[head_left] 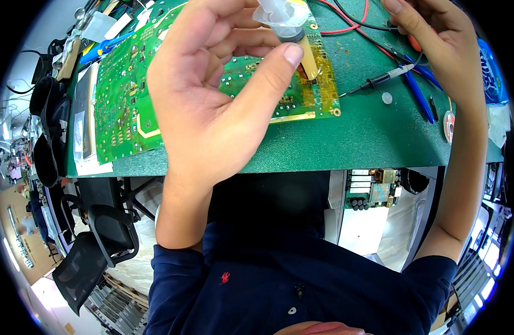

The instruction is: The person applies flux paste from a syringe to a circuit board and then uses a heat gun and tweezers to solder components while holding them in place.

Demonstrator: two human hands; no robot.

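My left hand (pixel 212 106) is closed round a syringe (pixel 309 61) with an amber filling and a clear flanged top. It tilts over the right part of a large green circuit board (pixel 123 111), beside amber tape (pixel 325 84). Whether its lower end touches the board, I cannot tell. At the upper right my right hand (pixel 441 44) has its fingers curled by a small red object (pixel 415 42), largely hidden by the hand. A black test probe (pixel 380 79) lies below it, its metal tip near the board's right edge.
Blue-handled tweezers or pliers (pixel 418 95), a small clear disc (pixel 386 98) and a solder spool (pixel 449 125) lie on the green mat (pixel 368 134). Red and black leads (pixel 354 28) cross behind. Tools crowd the far left. A blue packet (pixel 493 72) sits at the right edge.
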